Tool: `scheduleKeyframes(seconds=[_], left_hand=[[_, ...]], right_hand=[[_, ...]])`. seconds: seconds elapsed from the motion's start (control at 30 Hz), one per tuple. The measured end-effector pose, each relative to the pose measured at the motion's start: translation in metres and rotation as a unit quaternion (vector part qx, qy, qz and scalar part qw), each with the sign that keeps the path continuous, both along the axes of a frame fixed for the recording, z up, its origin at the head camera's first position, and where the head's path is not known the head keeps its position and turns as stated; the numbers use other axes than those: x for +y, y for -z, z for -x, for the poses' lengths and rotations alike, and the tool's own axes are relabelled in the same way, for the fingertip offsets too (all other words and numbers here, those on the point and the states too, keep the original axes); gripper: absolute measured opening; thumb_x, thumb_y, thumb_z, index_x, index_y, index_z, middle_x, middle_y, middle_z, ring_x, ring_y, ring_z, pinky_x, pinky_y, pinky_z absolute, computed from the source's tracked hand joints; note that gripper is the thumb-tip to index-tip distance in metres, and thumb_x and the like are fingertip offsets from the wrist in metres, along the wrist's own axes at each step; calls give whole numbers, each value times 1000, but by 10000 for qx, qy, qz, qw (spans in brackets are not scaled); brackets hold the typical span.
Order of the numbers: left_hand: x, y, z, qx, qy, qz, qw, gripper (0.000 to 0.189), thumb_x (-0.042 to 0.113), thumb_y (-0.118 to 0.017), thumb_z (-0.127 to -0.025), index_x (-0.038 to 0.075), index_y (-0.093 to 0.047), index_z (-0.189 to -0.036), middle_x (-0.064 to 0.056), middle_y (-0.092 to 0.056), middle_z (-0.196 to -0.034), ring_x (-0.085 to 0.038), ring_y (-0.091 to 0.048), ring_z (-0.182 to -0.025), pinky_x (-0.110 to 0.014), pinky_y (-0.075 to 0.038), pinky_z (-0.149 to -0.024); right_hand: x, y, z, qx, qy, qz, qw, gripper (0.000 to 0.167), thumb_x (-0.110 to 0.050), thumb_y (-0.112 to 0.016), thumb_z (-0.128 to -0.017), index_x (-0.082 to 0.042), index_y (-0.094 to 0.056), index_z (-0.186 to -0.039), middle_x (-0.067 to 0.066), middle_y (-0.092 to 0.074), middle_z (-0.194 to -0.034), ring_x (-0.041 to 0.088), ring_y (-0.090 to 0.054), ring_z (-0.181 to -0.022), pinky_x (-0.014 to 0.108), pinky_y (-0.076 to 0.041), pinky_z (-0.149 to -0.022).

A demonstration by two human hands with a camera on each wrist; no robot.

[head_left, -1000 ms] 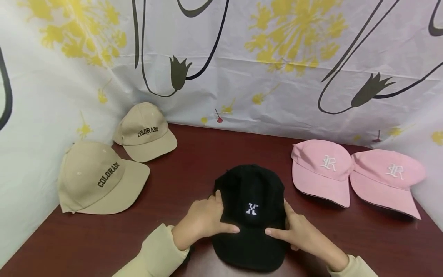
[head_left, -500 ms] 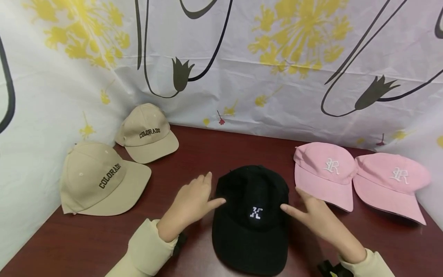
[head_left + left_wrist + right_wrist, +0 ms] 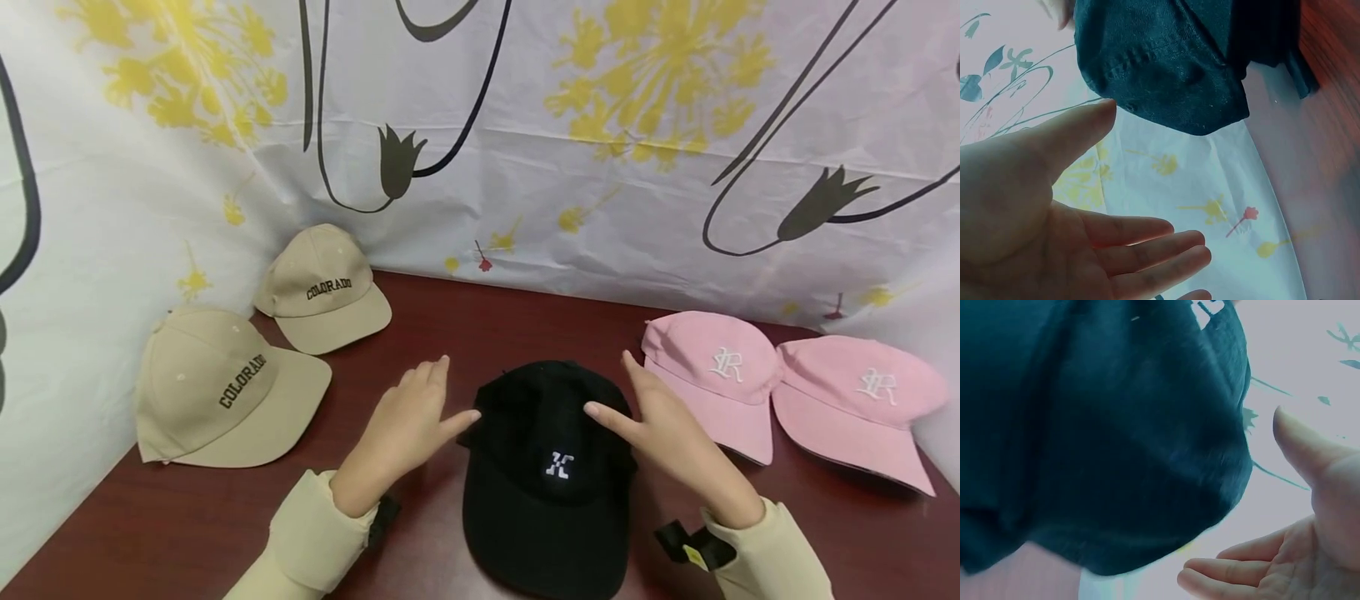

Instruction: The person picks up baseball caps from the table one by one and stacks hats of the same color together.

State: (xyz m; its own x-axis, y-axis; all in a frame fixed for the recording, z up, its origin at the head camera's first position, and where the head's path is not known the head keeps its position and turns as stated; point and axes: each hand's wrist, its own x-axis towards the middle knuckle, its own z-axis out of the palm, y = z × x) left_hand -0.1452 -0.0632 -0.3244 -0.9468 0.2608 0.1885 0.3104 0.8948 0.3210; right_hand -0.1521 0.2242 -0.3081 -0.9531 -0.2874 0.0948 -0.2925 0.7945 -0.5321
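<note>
A black baseball cap (image 3: 547,533) with a small white emblem sits on the table, brim toward me. My left hand (image 3: 401,429) is beside the crown's left side, fingers extended and thumb spread. In the left wrist view the thumb tip lies close to the edge of the black cap (image 3: 1160,69); whether it touches, I cannot tell. On the crown's other side my right hand (image 3: 667,437) has straight fingers, its thumb overlapping the crown in the head view. The right wrist view shows a gap between that thumb and the black cap (image 3: 1129,437). Neither hand holds anything.
Two beige caps lettered COLORADO, a nearer one (image 3: 217,392) and a farther one (image 3: 322,292), stand at the left. Two pink caps, one inner (image 3: 712,367) and one outer (image 3: 855,400), sit side by side at the right. A patterned white curtain (image 3: 480,167) borders the dark red table (image 3: 442,312).
Both hands have let go of the black cap's sides. They have spread off it and moved farther back along the crown, the right one then coming inward again. The cap stays on the table.
</note>
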Motion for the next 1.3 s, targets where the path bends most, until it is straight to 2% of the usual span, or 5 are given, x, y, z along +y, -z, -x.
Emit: scheduleKeyframes(seconds=[0.3,0.67,1.0,1.3], left_hand=[[-11,-6,3,69,-162,-133,9998,77,44,-64,-82,-8,-40,-133,-21,-47,-128,-35,-46,-116,-48,-42,-87],[-27,-12,7,-1,-322,-87,9994,77,43,-63,-84,-10,-37,-134,-25,-45,-128,-38,-45,-115,-51,-42,-84],[-54,-13,3,31,-490,-224,9985,77,39,-62,-85,-15,-34,-132,-31,-43,-127,-45,-42,-114,-55,-37,-88],[-71,-11,-2,146,-540,-375,9977,77,35,-63,-85,-18,-33,-131,-35,-41,-126,-47,-39,-116,-55,-33,-92]], right_hand=[[-26,-13,12,-31,-411,-91,9991,95,-56,-55,-84,1,-9,-145,20,-14,-149,34,-16,-135,51,-20,-103],[-47,-17,23,-216,-720,-60,9972,94,-53,-57,-85,3,-11,-145,20,-16,-148,33,-16,-135,49,-19,-105],[-78,-25,33,-473,-1081,-103,9930,93,-55,-55,-85,-1,-9,-146,14,-13,-150,26,-13,-137,43,-16,-107],[-97,-28,38,-740,-1218,-183,9896,94,-55,-55,-85,-2,-7,-146,15,-13,-150,27,-11,-137,44,-17,-107]])
